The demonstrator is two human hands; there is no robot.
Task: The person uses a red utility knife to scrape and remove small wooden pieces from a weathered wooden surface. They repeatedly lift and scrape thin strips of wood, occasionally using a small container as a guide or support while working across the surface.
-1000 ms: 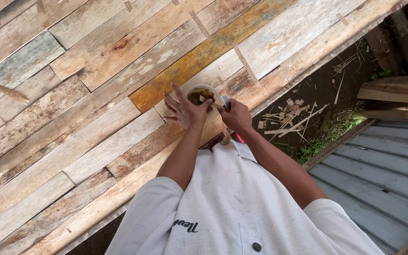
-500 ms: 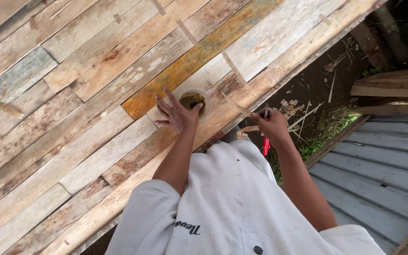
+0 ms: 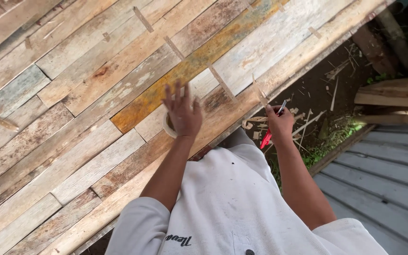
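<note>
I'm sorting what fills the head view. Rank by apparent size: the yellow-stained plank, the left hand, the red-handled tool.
1. yellow-stained plank
2. left hand
3. red-handled tool, mostly hidden inside the right hand, so its true size is unsure

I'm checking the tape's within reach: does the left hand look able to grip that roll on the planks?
Probably yes: the left hand already rests over the tape roll, with nothing between them.

Soft, even daylight falls over the scene, with no glare and only faint shadows. The left hand is smeared by motion blur, its fingers ghosted. The dark ground at upper right stays dim.
</note>
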